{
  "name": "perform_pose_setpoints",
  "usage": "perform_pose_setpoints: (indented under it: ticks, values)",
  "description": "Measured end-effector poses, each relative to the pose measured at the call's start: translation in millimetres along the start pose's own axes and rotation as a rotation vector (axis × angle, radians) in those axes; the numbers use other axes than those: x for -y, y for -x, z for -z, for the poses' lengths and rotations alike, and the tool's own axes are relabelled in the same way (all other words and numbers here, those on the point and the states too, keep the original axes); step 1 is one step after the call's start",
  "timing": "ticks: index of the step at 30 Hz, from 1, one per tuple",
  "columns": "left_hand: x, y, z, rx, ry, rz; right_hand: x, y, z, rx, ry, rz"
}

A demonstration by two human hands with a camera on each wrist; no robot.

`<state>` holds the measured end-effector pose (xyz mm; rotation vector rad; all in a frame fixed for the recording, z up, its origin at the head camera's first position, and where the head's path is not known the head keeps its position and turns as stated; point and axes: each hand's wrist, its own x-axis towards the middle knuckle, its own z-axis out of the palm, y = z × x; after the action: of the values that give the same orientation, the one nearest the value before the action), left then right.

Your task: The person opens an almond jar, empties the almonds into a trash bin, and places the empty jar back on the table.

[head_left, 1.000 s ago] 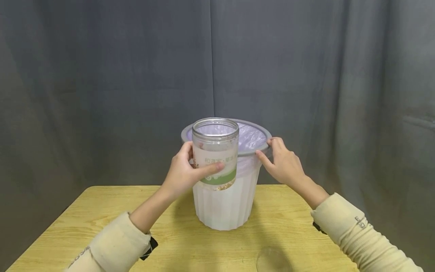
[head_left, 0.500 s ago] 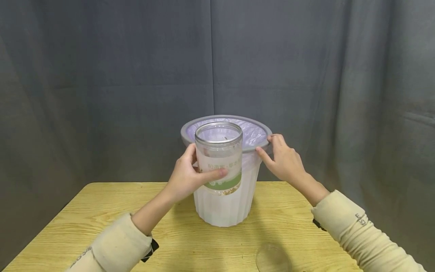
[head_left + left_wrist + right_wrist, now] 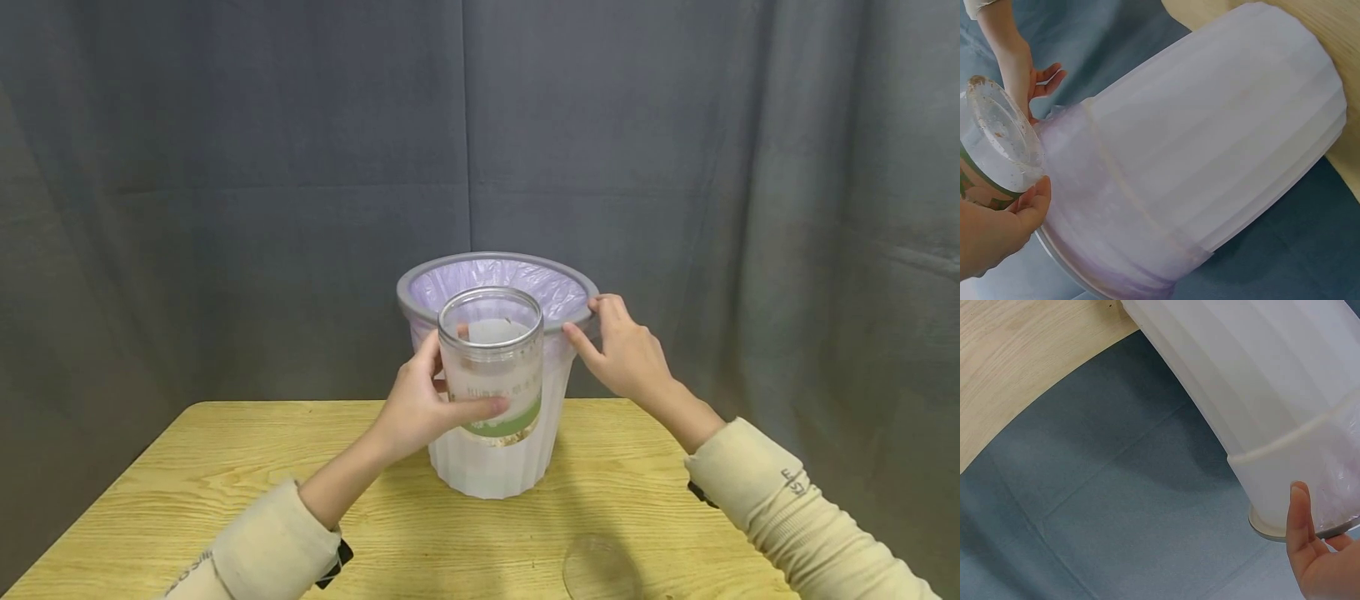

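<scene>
A clear jar (image 3: 491, 375) with a white and green label stands nearly upright in my left hand (image 3: 420, 400), its lidless mouth facing up. My left fingers and thumb wrap around its side. Brown bits cling to the jar's bottom (image 3: 1004, 134) in the left wrist view. Behind the jar is a white ribbed trash bin (image 3: 487, 479), lined with a purple bag (image 3: 555, 292). On the bin's right side, my right hand (image 3: 633, 354) grips the grey rim (image 3: 420, 275), with the thumb at the front. The bin's inner bottom is hidden.
A clear round lid (image 3: 602, 567) lies near the front of the yellow wood-grain table (image 3: 300, 442), right of the bin. A few tiny crumbs dot the tabletop. Grey curtains (image 3: 300, 167) hang behind the table.
The left hand has lowered the jar and brought it slightly right, with its mouth tipped a little more toward me. My right hand has stayed on the rim.
</scene>
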<state>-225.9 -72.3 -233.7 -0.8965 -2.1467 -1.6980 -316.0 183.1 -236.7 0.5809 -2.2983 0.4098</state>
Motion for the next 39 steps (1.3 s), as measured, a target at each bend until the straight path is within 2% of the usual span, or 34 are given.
perform_pose_setpoints:
  ticks: [11,27,39]
  values:
    - [13.3,8.1,-5.8,0.006,0.045,0.009,0.0,1.1,-1.6,-0.003,0.001,0.007]
    - [28.6,20.2,-14.4,0.018,0.008,0.084,-1.5,2.1,-1.3,0.004,0.003,-0.008]
    - [40.1,25.8,-20.4,0.024,0.031,0.069,-1.1,2.3,-1.3,0.007,0.002,-0.019]
